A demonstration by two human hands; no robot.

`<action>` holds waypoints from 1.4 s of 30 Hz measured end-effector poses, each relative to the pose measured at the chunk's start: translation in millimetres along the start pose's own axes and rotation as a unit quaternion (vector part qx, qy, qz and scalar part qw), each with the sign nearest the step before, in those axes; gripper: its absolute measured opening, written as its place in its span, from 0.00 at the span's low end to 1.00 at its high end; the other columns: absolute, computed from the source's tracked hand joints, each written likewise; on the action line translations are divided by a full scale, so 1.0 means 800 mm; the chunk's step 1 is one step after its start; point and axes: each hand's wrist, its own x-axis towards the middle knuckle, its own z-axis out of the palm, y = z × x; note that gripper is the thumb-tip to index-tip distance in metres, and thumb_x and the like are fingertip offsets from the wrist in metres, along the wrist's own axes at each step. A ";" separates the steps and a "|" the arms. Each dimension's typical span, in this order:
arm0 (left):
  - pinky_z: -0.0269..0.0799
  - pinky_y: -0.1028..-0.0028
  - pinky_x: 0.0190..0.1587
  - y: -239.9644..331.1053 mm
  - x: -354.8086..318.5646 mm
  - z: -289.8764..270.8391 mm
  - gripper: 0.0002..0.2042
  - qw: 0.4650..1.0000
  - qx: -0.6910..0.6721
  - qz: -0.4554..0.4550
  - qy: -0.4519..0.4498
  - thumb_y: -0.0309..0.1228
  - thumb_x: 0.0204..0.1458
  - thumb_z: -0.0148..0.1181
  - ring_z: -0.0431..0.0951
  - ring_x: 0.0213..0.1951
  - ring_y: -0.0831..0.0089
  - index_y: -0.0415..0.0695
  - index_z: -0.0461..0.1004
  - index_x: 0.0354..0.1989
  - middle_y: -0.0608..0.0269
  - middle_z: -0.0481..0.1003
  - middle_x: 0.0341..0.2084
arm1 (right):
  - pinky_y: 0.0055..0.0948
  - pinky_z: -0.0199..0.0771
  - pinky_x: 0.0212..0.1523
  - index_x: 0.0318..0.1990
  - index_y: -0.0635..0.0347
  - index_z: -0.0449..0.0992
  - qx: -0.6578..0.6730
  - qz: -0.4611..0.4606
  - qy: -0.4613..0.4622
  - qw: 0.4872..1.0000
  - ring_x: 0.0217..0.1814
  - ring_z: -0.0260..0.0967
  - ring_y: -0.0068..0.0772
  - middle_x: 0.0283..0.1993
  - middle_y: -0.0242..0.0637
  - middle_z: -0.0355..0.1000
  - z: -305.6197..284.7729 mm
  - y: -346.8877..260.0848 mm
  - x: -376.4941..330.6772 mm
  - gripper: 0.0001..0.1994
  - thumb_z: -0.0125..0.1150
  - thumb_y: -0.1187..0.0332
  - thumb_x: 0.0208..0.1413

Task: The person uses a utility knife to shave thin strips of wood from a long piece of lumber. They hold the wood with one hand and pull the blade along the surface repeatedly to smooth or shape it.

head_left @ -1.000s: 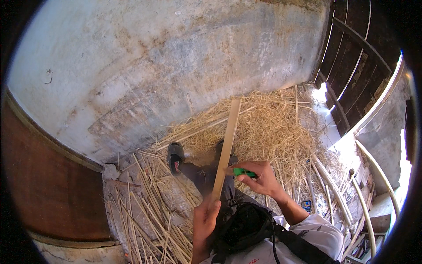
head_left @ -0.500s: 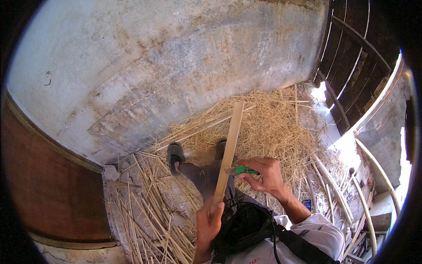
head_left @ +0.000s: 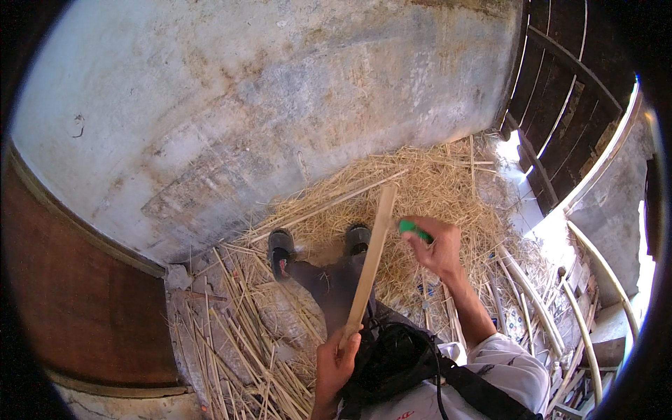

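Note:
My left hand (head_left: 334, 362) grips the near end of a long flat strip of pale bamboo (head_left: 371, 256), which slants up and away over my legs. My right hand (head_left: 437, 248) is closed on a tool with a green handle (head_left: 413, 228), held just to the right of the strip's upper half; the tool's blade is not visible. My two dark shoes (head_left: 281, 246) (head_left: 358, 238) stand on the straw below the strip.
A big weathered grey wall (head_left: 266, 105) curves across the top. Loose straw (head_left: 434, 182) and split bamboo canes (head_left: 238, 329) cover the ground. A brown wooden panel (head_left: 63, 294) is at left, a dark slatted gate (head_left: 560, 91) and pale curved canes (head_left: 539, 308) at right.
My right hand with the green-handled tool has lifted away from the strip to its right side. The strip's far end has swung slightly right. The view has shifted a little.

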 end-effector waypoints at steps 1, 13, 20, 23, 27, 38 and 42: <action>0.71 0.75 0.35 -0.006 -0.003 0.000 0.17 1.000 0.016 0.000 -0.006 0.38 0.71 0.65 0.76 0.34 0.85 0.40 0.83 0.60 0.65 0.82 0.31 | 0.40 0.78 0.31 0.53 0.52 0.89 -0.027 0.067 -0.002 0.997 0.26 0.79 0.44 0.31 0.42 0.83 -0.010 0.008 0.012 0.18 0.73 0.52 0.63; 0.73 0.74 0.32 0.003 0.014 -0.017 0.17 0.992 0.018 0.019 0.120 0.37 0.69 0.67 0.75 0.30 0.83 0.36 0.81 0.57 0.62 0.81 0.30 | 0.39 0.77 0.50 0.55 0.63 0.82 0.178 0.108 -0.089 0.974 0.46 0.79 0.35 0.45 0.46 0.82 0.001 0.028 -0.014 0.20 0.61 0.52 0.75; 0.74 0.73 0.33 0.022 0.030 -0.001 0.13 0.989 0.020 0.100 0.106 0.32 0.67 0.69 0.78 0.32 0.81 0.35 0.81 0.52 0.57 0.83 0.31 | 0.42 0.81 0.36 0.49 0.56 0.85 0.168 -0.089 -0.175 0.966 0.36 0.83 0.52 0.37 0.43 0.83 0.014 -0.054 -0.051 0.18 0.75 0.53 0.63; 0.76 0.72 0.34 0.020 0.031 0.005 0.14 0.990 0.011 0.100 0.102 0.33 0.67 0.70 0.80 0.33 0.79 0.35 0.82 0.52 0.55 0.84 0.32 | 0.43 0.81 0.34 0.48 0.54 0.86 0.133 -0.126 -0.187 0.965 0.34 0.82 0.51 0.38 0.40 0.83 0.011 -0.058 -0.052 0.17 0.76 0.53 0.60; 0.77 0.71 0.35 0.030 0.030 0.007 0.14 0.992 0.005 0.084 0.095 0.33 0.67 0.70 0.81 0.34 0.79 0.35 0.82 0.53 0.55 0.84 0.32 | 0.42 0.81 0.36 0.47 0.54 0.87 0.114 -0.159 -0.192 0.962 0.36 0.84 0.48 0.39 0.39 0.85 0.009 -0.054 -0.057 0.17 0.79 0.53 0.58; 0.70 0.74 0.30 0.029 0.028 0.014 0.19 0.991 -0.016 0.099 0.085 0.38 0.70 0.66 0.73 0.27 0.84 0.33 0.81 0.57 0.64 0.82 0.31 | 0.41 0.76 0.26 0.45 0.48 0.88 0.057 -0.178 -0.162 0.969 0.26 0.78 0.44 0.29 0.34 0.78 0.000 -0.059 -0.053 0.16 0.79 0.51 0.55; 0.68 0.73 0.28 0.031 0.025 0.013 0.19 0.993 -0.012 0.094 0.077 0.39 0.70 0.66 0.72 0.26 0.83 0.33 0.81 0.55 0.63 0.81 0.30 | 0.42 0.75 0.26 0.45 0.46 0.88 0.051 -0.181 -0.148 0.971 0.25 0.76 0.44 0.28 0.33 0.76 -0.001 -0.054 -0.048 0.16 0.79 0.50 0.55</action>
